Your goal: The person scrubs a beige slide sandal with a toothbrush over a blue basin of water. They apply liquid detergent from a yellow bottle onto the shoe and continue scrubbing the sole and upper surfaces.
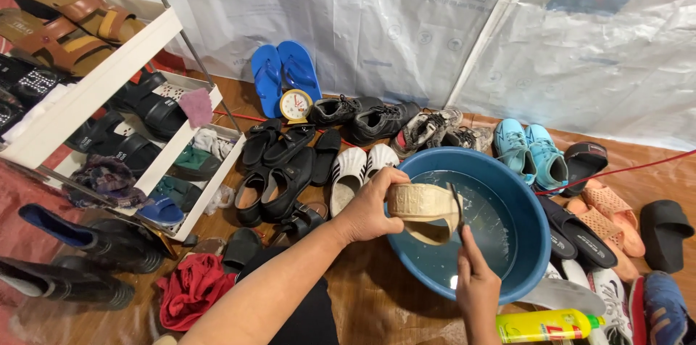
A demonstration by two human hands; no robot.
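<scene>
Ok, quick notes
L hand (366, 211): clamped on cream sandal (424, 204), held sole-side out over basin (536, 222)
R hand (475, 291): closed on thin brush (458, 209), tip at sandal's edge; bristles hidden, can't tell head shape
Hands: close together, both above basin, each gripping its own item
Step tip (judgement): keep sandal over the water so drips land in basin; firm L grip w/ thumb on top, short strokes from R, turn the sandal rather than the wrist
Basin: blue, round, on floor mat; holds shallow clear water (482, 233), nothing else seen in it
Rack (109, 77): white shelves at left, packed w/ sandals and dark shoes
Bottle (551, 325): yellow, lying just beside basin, near R hand
Floor: shoes ring the basin; small clock (296, 106) by blue flip-flops (284, 73)
</scene>
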